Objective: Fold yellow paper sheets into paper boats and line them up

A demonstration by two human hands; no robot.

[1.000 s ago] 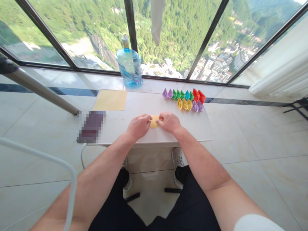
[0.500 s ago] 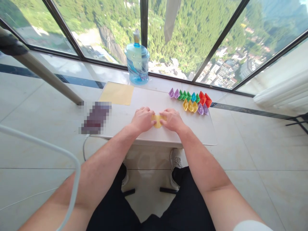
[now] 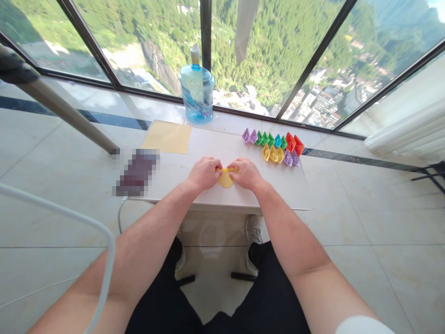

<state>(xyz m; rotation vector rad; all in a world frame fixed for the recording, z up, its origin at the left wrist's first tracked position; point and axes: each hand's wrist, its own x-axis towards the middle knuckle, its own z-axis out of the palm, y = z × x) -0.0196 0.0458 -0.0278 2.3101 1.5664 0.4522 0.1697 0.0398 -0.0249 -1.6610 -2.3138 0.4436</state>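
Both hands are pinched nearly closed on the same bit of paper (image 3: 225, 180): the left hand (image 3: 205, 173) has its left end between thumb and fingertips, the right hand (image 3: 245, 173) its right end, with a small gap between the two. The paper sits at the near side of the table (image 3: 174, 178), in front of the person's knees. Half a second ago the thumbs lay spread on its face; now the fingertips have drawn in along the far edge, where a brighter yellow strip shows, and the near part tapers to a blunt, angular end. The folds within are too small to make out. The table top is smooth and white. A flat, pale yellow sheet (image 3: 167, 137) lies at its far left; at the far right stand crisp, pointed yellow boats (image 3: 272, 154) and glossy red boats (image 3: 290, 142).
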